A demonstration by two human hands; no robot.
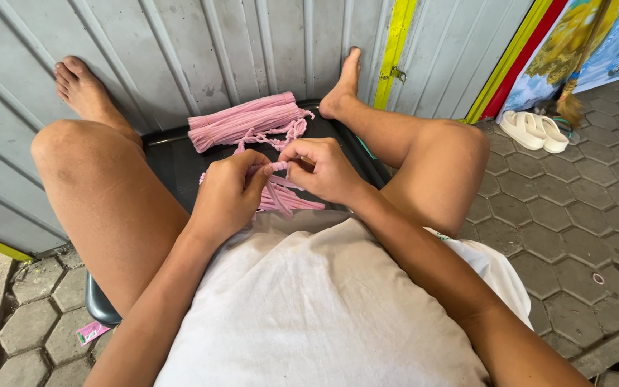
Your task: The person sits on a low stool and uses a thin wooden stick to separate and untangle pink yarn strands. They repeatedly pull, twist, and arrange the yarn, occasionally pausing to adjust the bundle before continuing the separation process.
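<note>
My left hand [229, 192] and my right hand [322, 170] meet over my lap, both pinching the same twisted pink pipe cleaner piece [278, 166]. Loose pink ends [286, 199] hang down below my fingers onto the black tray [170, 161] between my legs. A bundle of straight pink pipe cleaners [241, 120] lies at the tray's far end, with a curled pink strand [284, 135] beside it. Part of the held piece is hidden inside my fingers.
My bare feet rest against a grey corrugated metal wall [180, 50] with a yellow strip [395, 43]. A pair of white sandals [535, 130] sits on the hexagon paving at right. A small pink wrapper [92, 332] lies on the ground at lower left.
</note>
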